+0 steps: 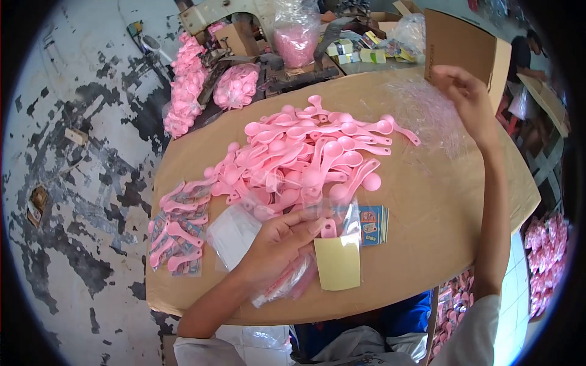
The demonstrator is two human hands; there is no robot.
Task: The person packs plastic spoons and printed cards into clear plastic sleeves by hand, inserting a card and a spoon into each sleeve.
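Observation:
My left hand [285, 239] is closed with thumb and fingers pinching a clear plastic bag. Inside that bag are a pale yellow card [338, 263] and a pink spoon, whose holed handle end [329, 228] shows above the card. Raised over the table's right side, my right hand [461, 91] has its fingers curled and partly apart, near thin clear strips [436, 116]; nothing shows in it. A large heap of pink spoons [287, 152] lies beyond my left hand. Blue printed cards [373, 225] are stacked just right of the bag.
Empty clear bags [232, 235] lie under my left forearm. Bagged spoons [177, 232] sit at the table's left edge. A cardboard box [461, 46] stands behind my right hand. Pink bundles [186, 85] are at the back left. Another person [528, 58] is at the far right.

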